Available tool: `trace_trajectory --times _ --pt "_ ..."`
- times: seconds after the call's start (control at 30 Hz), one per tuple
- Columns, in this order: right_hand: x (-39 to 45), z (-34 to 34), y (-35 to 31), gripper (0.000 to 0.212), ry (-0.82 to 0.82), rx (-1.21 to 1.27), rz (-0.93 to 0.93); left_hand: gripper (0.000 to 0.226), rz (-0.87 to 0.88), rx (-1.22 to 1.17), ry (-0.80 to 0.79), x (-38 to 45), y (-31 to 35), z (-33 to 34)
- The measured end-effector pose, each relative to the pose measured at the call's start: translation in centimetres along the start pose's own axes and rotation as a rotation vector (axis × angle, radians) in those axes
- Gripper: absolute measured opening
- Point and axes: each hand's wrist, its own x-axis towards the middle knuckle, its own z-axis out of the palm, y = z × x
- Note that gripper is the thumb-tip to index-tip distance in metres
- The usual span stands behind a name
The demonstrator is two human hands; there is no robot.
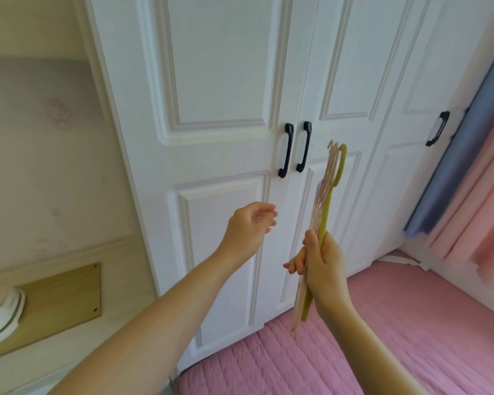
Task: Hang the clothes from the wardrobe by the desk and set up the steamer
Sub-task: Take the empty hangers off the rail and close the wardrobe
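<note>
Wardrobe: the white panelled wardrobe (220, 81) fills the middle of the view, its doors closed; it serves as the landmark for the rest.
Door handles: two black handles (286, 151) sit side by side where the middle doors meet; a third black handle (437, 128) is on the door further right.
Left hand: the left hand (250, 225) is raised in front of the wardrobe's lower left panel, below the paired handles, touching nothing; its grip is loose, fingers relaxed and slightly curled.
Right hand: the right hand (322, 266) is in front of the wardrobe's middle doors, lower than the left hand; its grip is curled tight round a bundle of hangers.
Hangers: the hangers (324, 206), one green and several pale pink, are seen edge-on, hooks pointing up toward the paired handles.
Bed: a bed with a pink quilted cover (382, 337) lies against the wardrobe's foot.
Curtains: blue and pink curtains (468, 181) hang right of the wardrobe.
Left of the wardrobe: a white rounded object (0, 309) rests by a wooden panel (60, 297); what it is cannot be told.
</note>
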Motion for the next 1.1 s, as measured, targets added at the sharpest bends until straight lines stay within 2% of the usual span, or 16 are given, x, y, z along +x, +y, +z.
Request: trace_trajectory --times 0.1,0.23,0.37,0.57,0.67,0.87,1.03,1.1 --pt "-3.6 -1.3 -0.3 0.023 -0.105 -0.019 -0.01 0.023 -0.197 -0.344 -0.007 -4.2 1.7 1.5" --pt "-8.5 -3.3 -0.1 0.025 -0.268 -0.05 -0.007 0.026 -0.354 -0.669 0.006 -9.6 2.5 2.6" --pt "-13.6 -4.5 0.8 0.027 -0.429 -0.072 0.034 0.023 -0.478 -0.819 0.083 -15.0 2.2 3.2" --pt "-20.2 -4.7 2.5 0.023 -0.655 -0.125 0.109 0.035 -0.56 -1.032 0.23 -22.8 -0.1 1.6" --pt "-22.7 -4.3 3.2 0.024 -0.756 -0.165 0.149 0.041 -0.591 -1.09 0.298 -26.2 -1.4 0.4" --pt "-26.0 -2.0 4.4 0.027 -0.911 -0.213 0.174 0.025 -0.588 -1.2 0.47 -31.6 -2.5 -1.5" --pt "-28.1 0.8 5.0 0.031 -1.023 -0.262 0.201 0.051 -0.54 -1.107 0.553 -35.5 -3.5 -3.8" --pt "-28.9 2.0 5.4 0.03 -1.095 -0.287 0.214 0.05 -0.548 -1.022 0.578 -36.8 -4.2 -4.8"
